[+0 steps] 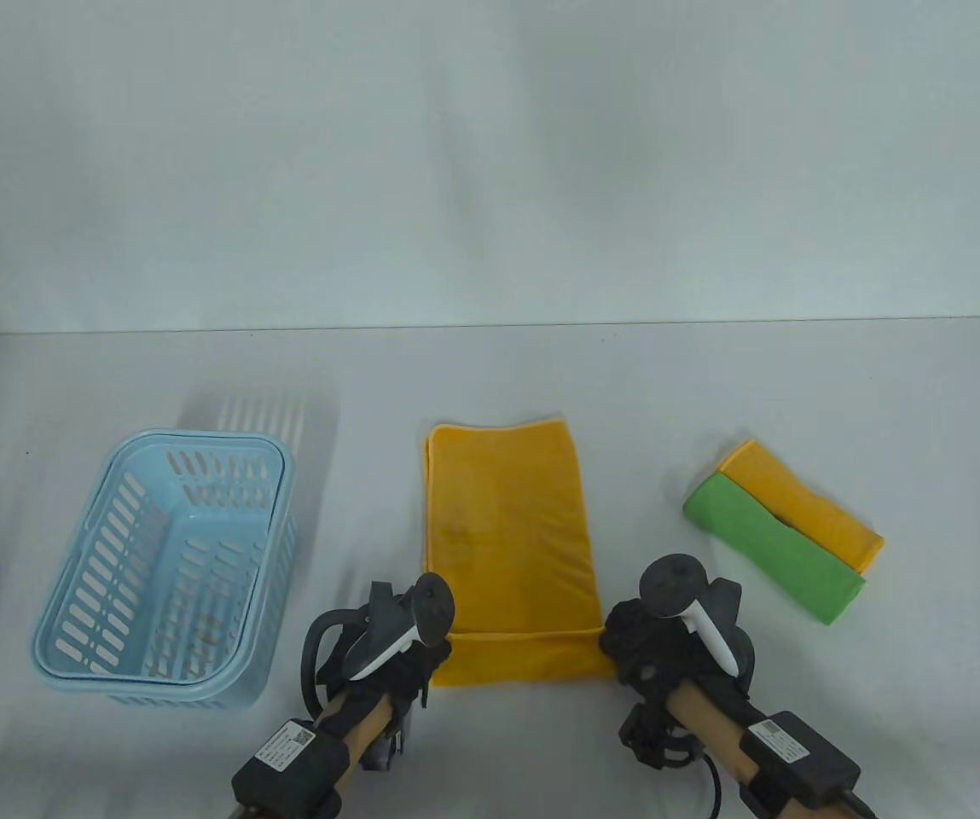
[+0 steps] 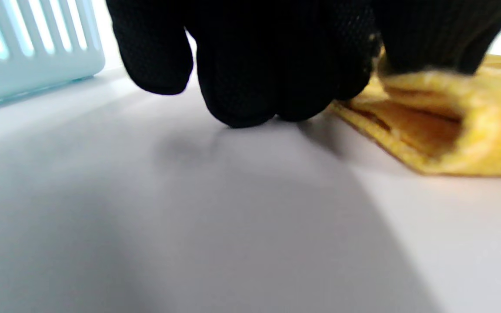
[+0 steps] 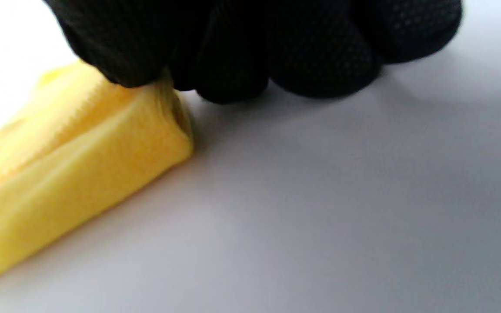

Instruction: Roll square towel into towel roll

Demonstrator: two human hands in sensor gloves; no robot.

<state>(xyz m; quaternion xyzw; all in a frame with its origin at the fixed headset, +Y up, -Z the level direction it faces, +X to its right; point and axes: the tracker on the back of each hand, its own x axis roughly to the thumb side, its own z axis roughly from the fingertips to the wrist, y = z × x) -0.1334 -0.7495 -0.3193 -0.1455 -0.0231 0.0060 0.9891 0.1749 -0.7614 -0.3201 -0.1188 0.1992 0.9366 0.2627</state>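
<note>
From the table view, a yellow towel [image 1: 509,529], folded into a long strip, lies flat near the middle of the white table [image 1: 490,375], running away from the person. Its near end is turned over into a low first fold. The left hand [image 1: 396,657] sits at that fold's left corner and the right hand [image 1: 652,648] at its right corner, each with a tracker on its back that hides the fingers from above. A light blue slotted basket [image 1: 72,614] stands to the left of the towel, well apart from it. To the right lie a folded green cloth [image 1: 775,546] and a folded yellow cloth [image 1: 805,503], side by side and touching.

The left wrist view gives what the overhead view hides: the gloved fingers [image 2: 242,78] are curled down, their tips on the table, and at the upper right one fingertip and the thumb pinch the towel's turned-over edge [image 2: 450,126], whose open end shows layered folds. The basket wall [image 2: 28,52] fills the upper left corner.

The right wrist view shows the other corner: curled fingers [image 3: 320,56] rest knuckles-down against the table, and at the left they grip the end of the turned-over edge [image 3: 102,143], which looks tighter and rounder here.
</note>
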